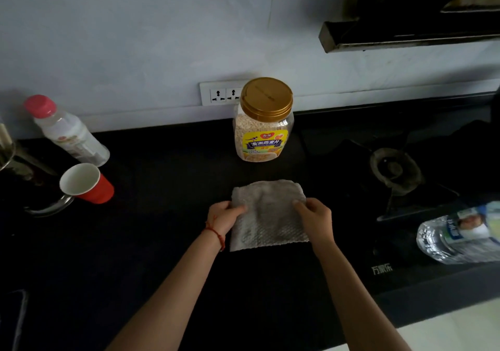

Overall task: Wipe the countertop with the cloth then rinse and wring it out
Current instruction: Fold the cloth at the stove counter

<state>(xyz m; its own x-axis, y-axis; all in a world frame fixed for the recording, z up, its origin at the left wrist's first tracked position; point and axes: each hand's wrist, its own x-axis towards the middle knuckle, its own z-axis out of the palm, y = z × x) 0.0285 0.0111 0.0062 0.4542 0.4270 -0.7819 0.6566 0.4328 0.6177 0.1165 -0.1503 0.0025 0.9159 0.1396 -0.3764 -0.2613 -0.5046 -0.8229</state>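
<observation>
The left hand (222,215) and the right hand (313,216) each pinch one side edge of the grey cloth (267,215) with curled fingers. The cloth lies flat on the black countertop (162,229), in front of the oat jar (263,120).

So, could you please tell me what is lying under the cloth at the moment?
The cloth lies flat on the black countertop, with the left hand and right hand each holding a side edge. Whatever the countertop carries beneath it is covered.
</observation>
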